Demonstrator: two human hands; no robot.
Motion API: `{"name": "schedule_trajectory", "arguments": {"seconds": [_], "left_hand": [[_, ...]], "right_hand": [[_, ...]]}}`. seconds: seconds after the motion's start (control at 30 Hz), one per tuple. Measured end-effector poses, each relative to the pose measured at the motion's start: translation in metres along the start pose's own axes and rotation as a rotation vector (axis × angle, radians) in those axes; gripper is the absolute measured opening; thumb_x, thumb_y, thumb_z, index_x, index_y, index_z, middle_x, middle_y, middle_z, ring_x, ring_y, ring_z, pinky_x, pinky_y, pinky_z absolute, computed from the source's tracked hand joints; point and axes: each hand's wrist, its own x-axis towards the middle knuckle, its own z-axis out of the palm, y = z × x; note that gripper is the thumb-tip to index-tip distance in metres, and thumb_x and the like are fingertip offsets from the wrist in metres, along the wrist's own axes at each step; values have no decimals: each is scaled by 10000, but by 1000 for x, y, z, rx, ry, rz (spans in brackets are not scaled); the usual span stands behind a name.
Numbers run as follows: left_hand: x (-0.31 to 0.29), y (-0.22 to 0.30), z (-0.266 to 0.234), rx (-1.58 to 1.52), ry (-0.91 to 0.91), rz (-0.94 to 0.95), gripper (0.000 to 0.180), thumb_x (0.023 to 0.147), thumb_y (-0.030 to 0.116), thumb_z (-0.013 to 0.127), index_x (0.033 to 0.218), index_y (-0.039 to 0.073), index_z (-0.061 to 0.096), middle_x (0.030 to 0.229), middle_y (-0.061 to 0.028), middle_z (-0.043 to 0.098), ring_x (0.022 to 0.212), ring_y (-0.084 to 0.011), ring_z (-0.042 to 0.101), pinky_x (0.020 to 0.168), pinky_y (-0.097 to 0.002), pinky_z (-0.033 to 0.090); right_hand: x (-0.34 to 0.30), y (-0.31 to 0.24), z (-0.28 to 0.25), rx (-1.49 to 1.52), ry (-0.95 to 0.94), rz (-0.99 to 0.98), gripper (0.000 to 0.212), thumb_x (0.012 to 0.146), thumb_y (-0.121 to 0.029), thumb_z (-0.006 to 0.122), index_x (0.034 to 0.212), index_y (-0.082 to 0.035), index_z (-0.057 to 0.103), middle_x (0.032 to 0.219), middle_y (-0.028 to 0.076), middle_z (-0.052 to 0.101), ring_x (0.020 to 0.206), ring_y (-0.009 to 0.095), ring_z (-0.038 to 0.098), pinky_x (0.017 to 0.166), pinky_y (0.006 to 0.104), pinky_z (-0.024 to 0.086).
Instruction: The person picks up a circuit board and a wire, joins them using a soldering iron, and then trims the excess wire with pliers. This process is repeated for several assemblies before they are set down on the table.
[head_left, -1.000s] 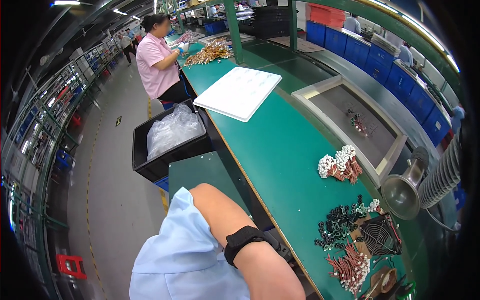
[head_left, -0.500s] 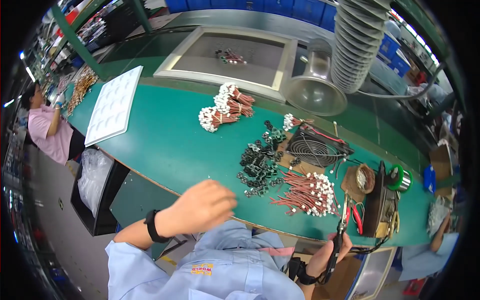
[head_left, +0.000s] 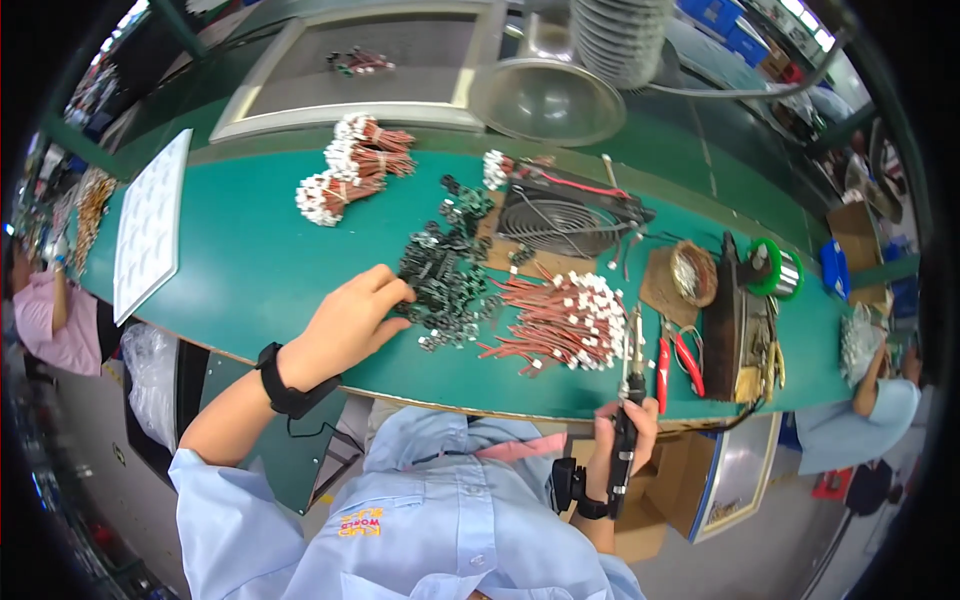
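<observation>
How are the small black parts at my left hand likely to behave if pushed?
The small black parts lie loosely heaped, so they would probably scatter rather than slide as one block. Each looks small beside your left hand, so likely light to lift.

Black parts [head_left: 436,268], black soldering iron [head_left: 621,462], green tabletop [head_left: 245,275]

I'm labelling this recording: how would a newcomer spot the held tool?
At the near edge of the green bench, find the right hand. The slim tool is in its grip, metal end pointing away from the person. Being black-handled sets it apart from the red-handled pliers lying just to its right.
</observation>
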Motion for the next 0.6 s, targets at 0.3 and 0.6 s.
{"name": "schedule_trajectory", "arguments": {"seconds": [0.3, 0.6], "left_hand": [[-16, -2, 11, -49, 36, -107, 229, 718, 24, 657, 906, 22, 527, 859, -123, 512, 826, -309, 542, 694, -381, 453], [-42, 24, 25, 2, 245, -140, 273, 718, 8, 652, 972, -6, 554, 865, -126, 512, 798, -299, 542, 672, -376, 448]], "right_hand": [[28, 10, 25, -535, 13, -334, 330, 680, 51, 721, 948, -70, 573, 820, 83, 643, 709, 212, 569, 714, 280, 459], [35, 18, 33, -714, 58, -278, 340, 673, 51, 736, 933, -63, 548, 829, 75, 633, 771, 208, 592, 730, 274, 459]]}}
